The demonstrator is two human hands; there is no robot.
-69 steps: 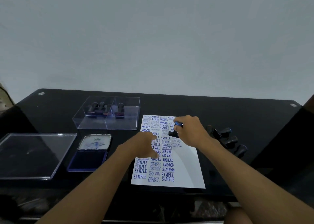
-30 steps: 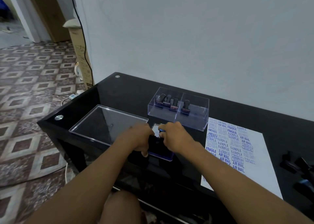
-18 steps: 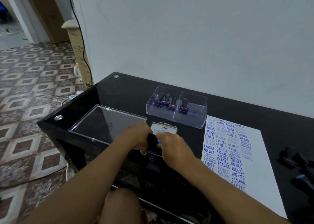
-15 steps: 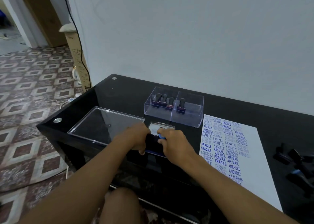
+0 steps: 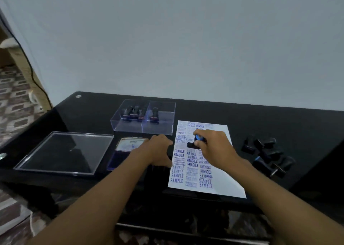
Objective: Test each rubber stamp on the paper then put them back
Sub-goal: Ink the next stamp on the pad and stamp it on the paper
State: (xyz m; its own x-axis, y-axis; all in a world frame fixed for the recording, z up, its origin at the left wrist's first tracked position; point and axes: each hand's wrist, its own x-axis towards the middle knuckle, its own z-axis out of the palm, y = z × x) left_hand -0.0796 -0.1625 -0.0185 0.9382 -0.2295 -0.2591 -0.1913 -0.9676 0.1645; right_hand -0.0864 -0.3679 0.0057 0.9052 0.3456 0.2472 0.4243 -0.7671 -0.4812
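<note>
A white paper (image 5: 222, 174) covered in blue stamp prints lies on the black table. My right hand (image 5: 214, 146) grips a black rubber stamp (image 5: 195, 144) with a blue knob, held over the upper middle of the paper. My left hand (image 5: 161, 150) rests on the table at the paper's left edge, beside the open blue ink pad (image 5: 128, 151), fingers bent; whether it holds anything is hidden. A clear two-part box (image 5: 145, 122) behind the pad holds several stamps. More black stamps (image 5: 268, 156) lie loose to the right of the paper.
The clear box lid (image 5: 65, 152) lies flat at the front left. The black table (image 5: 279, 122) stands against a white wall. Its front edge runs close below the paper. A patterned floor and a cable show at the far left.
My right hand has carried the stamp from the ink pad rightward over the paper. My left hand moved from the pad toward the paper's left edge. The view has swung right.
</note>
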